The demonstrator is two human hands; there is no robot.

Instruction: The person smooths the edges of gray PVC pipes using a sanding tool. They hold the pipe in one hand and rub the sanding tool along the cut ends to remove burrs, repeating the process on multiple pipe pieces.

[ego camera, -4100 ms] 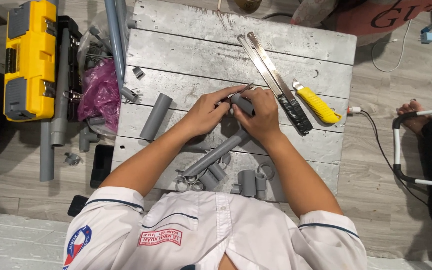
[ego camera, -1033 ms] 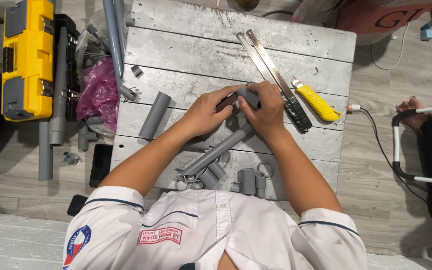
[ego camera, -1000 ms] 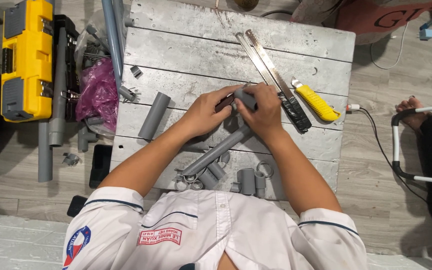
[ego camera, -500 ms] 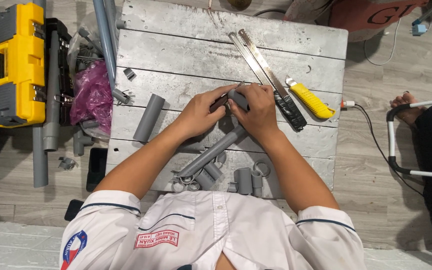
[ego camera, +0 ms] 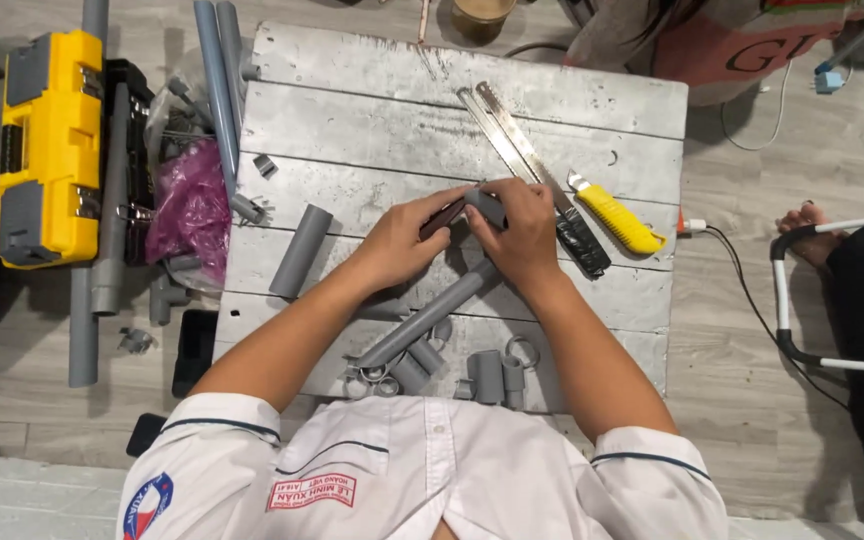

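Both hands, left hand (ego camera: 402, 243) and right hand (ego camera: 520, 235), pinch a grey fitting (ego camera: 484, 205) at the far end of a long pipe (ego camera: 422, 318) mid-worktop (ego camera: 372, 90). Right: saw (ego camera: 537, 180), yellow knife (ego camera: 617, 217). Left: short pipe (ego camera: 300, 250). Near edge: cut pieces (ego camera: 492, 375).

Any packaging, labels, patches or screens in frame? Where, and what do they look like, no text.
Toolbox: on the floor left of the table, long yellow case with grey latches.
Plastic bag: between toolbox and table, crumpled, magenta.
Chest label: on the white shirt, small white rectangle edged in red.
Sleeve patch: left sleeve, round, blue and red.
Phone: floor by the table's left edge, flat black, screen dark.
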